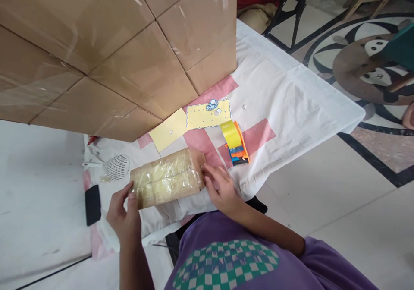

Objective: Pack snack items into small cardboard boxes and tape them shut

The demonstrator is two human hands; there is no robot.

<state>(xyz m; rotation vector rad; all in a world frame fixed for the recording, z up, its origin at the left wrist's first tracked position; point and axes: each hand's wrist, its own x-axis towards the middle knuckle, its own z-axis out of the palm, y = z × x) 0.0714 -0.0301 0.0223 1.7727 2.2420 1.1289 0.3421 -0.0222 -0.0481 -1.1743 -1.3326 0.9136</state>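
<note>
Brown cardboard oblong box with a glossy clear covering (166,180): it is at the near edge of the white table cloth (284,96). The left hand (124,212) grips its nine o'clock end, thumb and fingers drawn close; the right hand (221,189) pinches its three o'clock end. An orange-and-blue plastic tape dispenser with a yellow roll (233,138) sits near, at two o'clock.

Seemingly a home packing spot: taped cartons (129,52) stand far left, a tape dispenser (239,145) sits on the cloth-covered table (300,100), ornate flooring (326,50) lies far right.
</note>
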